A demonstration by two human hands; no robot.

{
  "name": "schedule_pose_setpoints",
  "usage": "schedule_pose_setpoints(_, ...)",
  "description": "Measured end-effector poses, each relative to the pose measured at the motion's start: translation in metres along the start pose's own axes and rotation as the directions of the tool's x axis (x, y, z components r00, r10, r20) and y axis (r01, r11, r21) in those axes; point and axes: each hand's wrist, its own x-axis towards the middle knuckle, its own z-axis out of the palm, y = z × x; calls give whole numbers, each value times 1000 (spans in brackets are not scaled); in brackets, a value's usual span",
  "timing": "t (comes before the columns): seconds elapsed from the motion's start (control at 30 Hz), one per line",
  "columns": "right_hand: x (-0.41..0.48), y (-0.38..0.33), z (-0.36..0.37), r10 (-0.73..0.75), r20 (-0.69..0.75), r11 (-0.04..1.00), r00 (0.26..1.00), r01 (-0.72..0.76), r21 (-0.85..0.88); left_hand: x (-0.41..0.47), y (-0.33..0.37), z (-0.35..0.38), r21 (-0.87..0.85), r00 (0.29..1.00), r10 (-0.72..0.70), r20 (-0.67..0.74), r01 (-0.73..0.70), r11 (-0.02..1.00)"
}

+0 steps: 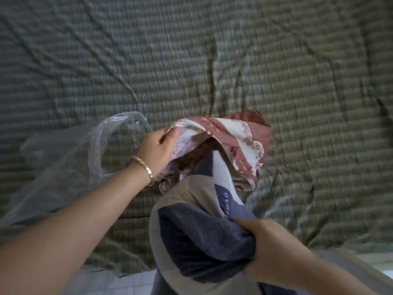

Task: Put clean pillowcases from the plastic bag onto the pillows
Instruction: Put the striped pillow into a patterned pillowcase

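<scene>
A pillow (202, 231) with a navy, grey and white patchwork cover points away from me, its far end inside a pink and white floral pillowcase (240, 135). My left hand (158, 146), with a bracelet at the wrist, grips the open edge of the pillowcase. My right hand (270, 250) squeezes the near end of the pillow. A clear plastic bag (70, 167) lies crumpled on the bed to the left, under my left forearm.
Everything rests on a bed (212, 60) covered by a wrinkled green checked sheet. Pale floor tiles (131, 282) show below the bed's near edge.
</scene>
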Motion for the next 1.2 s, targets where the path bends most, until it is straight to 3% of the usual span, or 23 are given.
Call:
schedule_pose_setpoints(0.1,22,-10,-2,51,74,998,996,-48,-48,-19,-5,-19,-31,978,180,103,-177,984)
schedule_pose_setpoints(0.23,43,-14,-16,142,69,990,987,-143,8,-33,-21,-38,-50,861,413,297,-418,907)
schedule_pose_setpoints(0.3,53,-14,-25,162,37,987,986,-162,9,-40,-30,-43,-2,816,453,359,-484,875)
schedule_pose_setpoints(0.43,64,-8,-46,203,-99,979,974,-202,24,-47,-48,-46,158,857,436,275,-488,858)
schedule_pose_setpoints(0.5,67,-3,-60,222,-145,975,964,-216,59,-40,-60,-45,463,927,294,233,-372,805)
schedule_pose_setpoints(0.53,67,-1,-67,230,-158,973,960,-222,65,-36,-67,-44,588,978,115,172,-196,785)
schedule_pose_setpoints(0.6,66,1,-80,240,-192,970,951,-229,78,-28,-74,-46,685,982,-182,52,97,722)
schedule_pose_setpoints(0.63,66,2,-87,239,-215,970,947,-226,86,-26,-77,-46,710,971,-240,20,156,687)
schedule_pose_setpoints(0.77,64,7,-106,260,-311,964,914,-229,134,-31,-69,-37,815,967,-229,113,42,578)
schedule_pose_setpoints(0.87,63,16,-114,349,-360,933,865,-285,219,-69,-50,-25,768,939,-197,282,-98,633)
schedule_pose_setpoints(0.93,62,20,-112,368,-371,929,853,-317,192,-98,-53,-13,652,875,-12,485,-352,671)
schedule_pose_setpoints(1.0,60,19,-105,346,-334,937,877,-340,78,-118,-56,-2,526,766,112,633,-531,664)
schedule_pose_setpoints(1.07,60,16,-94,308,-290,942,906,-334,-43,-117,-51,8,463,770,119,627,-491,738)
schedule_pose_setpoints(1.13,59,11,-82,254,-255,938,933,-302,-172,-100,-30,16,399,889,116,443,-311,863)
schedule_pose_setpoints(1.2,55,7,-73,195,-221,934,956,-249,-255,-73,-12,22,270,951,80,299,-164,949)
